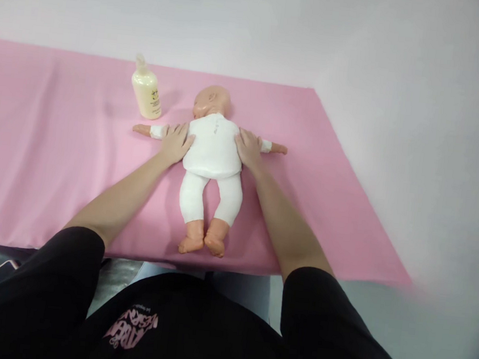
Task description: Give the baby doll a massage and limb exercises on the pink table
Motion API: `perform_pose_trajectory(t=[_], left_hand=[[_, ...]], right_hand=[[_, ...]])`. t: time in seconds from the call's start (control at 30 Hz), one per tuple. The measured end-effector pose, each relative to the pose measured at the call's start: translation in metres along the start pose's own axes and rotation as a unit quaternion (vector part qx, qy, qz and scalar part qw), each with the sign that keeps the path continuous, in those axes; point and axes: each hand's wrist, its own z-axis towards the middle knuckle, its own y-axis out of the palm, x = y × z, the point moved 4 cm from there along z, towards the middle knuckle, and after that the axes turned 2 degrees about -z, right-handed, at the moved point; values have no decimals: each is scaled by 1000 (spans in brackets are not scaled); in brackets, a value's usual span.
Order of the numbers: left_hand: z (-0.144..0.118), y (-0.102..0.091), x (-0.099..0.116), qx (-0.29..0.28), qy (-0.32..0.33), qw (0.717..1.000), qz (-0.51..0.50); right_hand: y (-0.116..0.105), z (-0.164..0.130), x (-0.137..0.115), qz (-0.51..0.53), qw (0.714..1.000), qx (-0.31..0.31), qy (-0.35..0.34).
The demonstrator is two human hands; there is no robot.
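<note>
A baby doll (213,148) in a white cloth body lies stretched out on a pink-covered table (330,212). Its head is turned to the left, its arms reach out to both sides, and its bare feet point toward me. My left hand (176,142) lies over the doll's left-side upper arm, with the thumb against the torso. On the opposite arm, near the shoulder, rests my right hand (249,148), its thumb also touching the torso. Both hands have their fingers extended and lie fairly flat, partly covering the sleeves.
A pale yellow pump bottle (147,92) stands just beyond the doll's left-side arm. The white wall (255,27) rises behind the table. Below the front edge at lower left, a phone (1,274) lies on a dark surface.
</note>
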Motion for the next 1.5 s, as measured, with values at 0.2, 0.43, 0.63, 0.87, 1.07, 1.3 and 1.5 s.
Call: perform_pose_trajectory(t=[0.2, 0.43, 0.63, 0.87, 1.07, 1.3, 1.5], left_hand=[[3, 7, 0, -47, 55, 997, -38], [4, 12, -8, -37, 83, 993, -69], [8, 9, -5, -63, 59, 994, -60], [8, 5, 2, -77, 45, 995, -48], [-1, -2, 11, -62, 45, 997, -33], [-1, -4, 11, -50, 34, 998, -27], [-2, -1, 3, 17, -17, 1000, -14]], right_hand=[[4, -15, -44, 29, 990, -88, -105], [-5, -65, -105, -26, 950, -143, -277], [-6, -103, -137, -24, 920, -172, -350], [-5, -104, -137, -31, 903, -207, -376], [-7, -63, -104, -15, 949, -133, -286], [-9, -28, -54, 12, 981, -107, -161], [-2, -5, -2, 4, 997, -37, -74]])
